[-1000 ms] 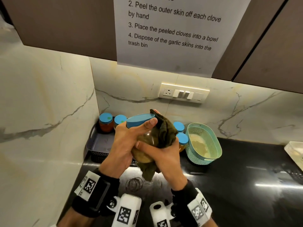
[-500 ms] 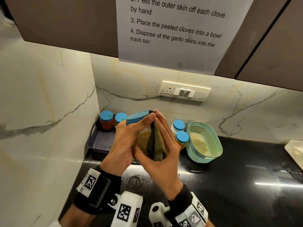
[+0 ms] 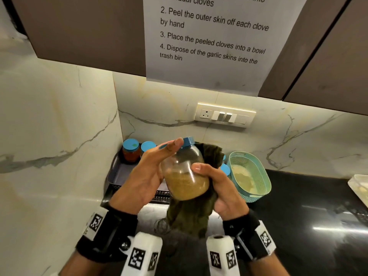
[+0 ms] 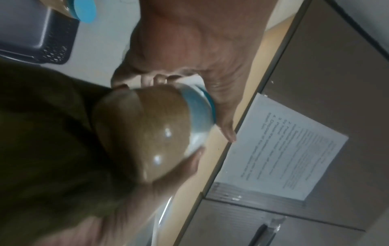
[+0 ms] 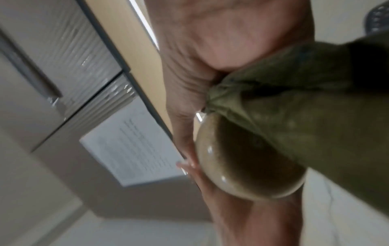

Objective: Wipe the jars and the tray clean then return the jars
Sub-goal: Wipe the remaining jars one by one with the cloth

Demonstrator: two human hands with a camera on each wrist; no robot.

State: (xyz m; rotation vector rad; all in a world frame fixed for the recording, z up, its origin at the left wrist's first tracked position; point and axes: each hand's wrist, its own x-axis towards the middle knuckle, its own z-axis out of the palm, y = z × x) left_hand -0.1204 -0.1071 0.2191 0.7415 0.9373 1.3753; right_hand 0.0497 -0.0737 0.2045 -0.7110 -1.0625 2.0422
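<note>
Jars wait at the far left of the scene: two with blue lids, one holding something red (image 3: 130, 151) and a second (image 3: 148, 146) just beside it, stand at the back of the dark tray (image 3: 117, 176), which sits in the corner of the black bench (image 3: 298, 226) against the marble wall. In front of the tray, raised above the bench, the left hand (image 3: 146, 179) lies along the left side of a clear jar (image 3: 184, 176) with its fingers fairly straight, the fingertips reaching up to the blue lid (image 3: 188, 141). This jar is tilted, lid toward the wall, and is about half full of a tan powder. To its right, the right hand (image 3: 219, 188) wraps a dark green cloth (image 3: 211, 154) round the jar's far side and base, thumb curled onto the glass; the cloth's loose end hangs below the jar toward the bench. In the wrist views the cloth covers much of the jar's body, though both are blurred. Behind the right hand the blue lid of another jar (image 3: 226, 169) peeks out; whether it stands on the tray I cannot tell. Further right a teal perforated basket (image 3: 258, 188) rests on the bench, and a pale container (image 3: 359, 185) is cut by the frame's edge.
</note>
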